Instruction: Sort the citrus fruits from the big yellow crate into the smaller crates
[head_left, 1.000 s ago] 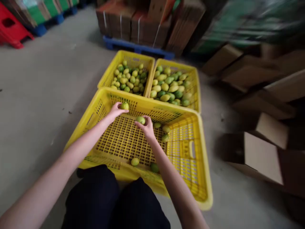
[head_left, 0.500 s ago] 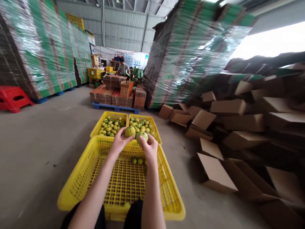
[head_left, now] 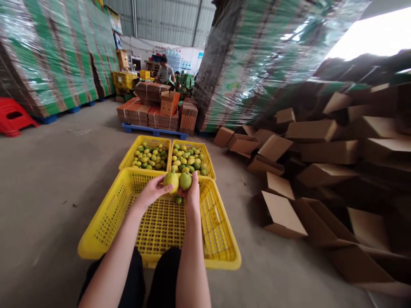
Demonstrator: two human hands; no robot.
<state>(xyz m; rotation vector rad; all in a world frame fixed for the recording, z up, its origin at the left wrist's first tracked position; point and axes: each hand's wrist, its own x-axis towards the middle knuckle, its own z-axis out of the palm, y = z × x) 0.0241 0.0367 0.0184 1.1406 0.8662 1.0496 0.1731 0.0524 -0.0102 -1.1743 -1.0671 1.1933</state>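
My left hand (head_left: 153, 191) grips a yellow-green lemon (head_left: 171, 182) between thumb and fingers. Close beside it, a greener lemon (head_left: 185, 181) is held in my right hand (head_left: 193, 192). Both fruits are over the far end of a large yellow plastic crate (head_left: 224, 222) standing before my knees. Down in that crate, a few green lemons (head_left: 178, 199) show partly behind my hands. Beyond it stand two more yellow crates, the left one (head_left: 128, 149) and the right one (head_left: 210, 160), both filled with yellow and green lemons.
Open cardboard boxes (head_left: 284, 211) lie heaped on the right. Flattened cartons (head_left: 160, 117) rest on a blue pallet (head_left: 141, 129) ahead. Wrapped green stacks (head_left: 61, 55) tower on both sides. A red stool (head_left: 16, 117) stands left, and a person (head_left: 166, 72) is at the back.
The view has tipped downward. My right hand has turned so its back faces right, and its lemon now stands upright beside the left one. Both hands still hold their lemons.
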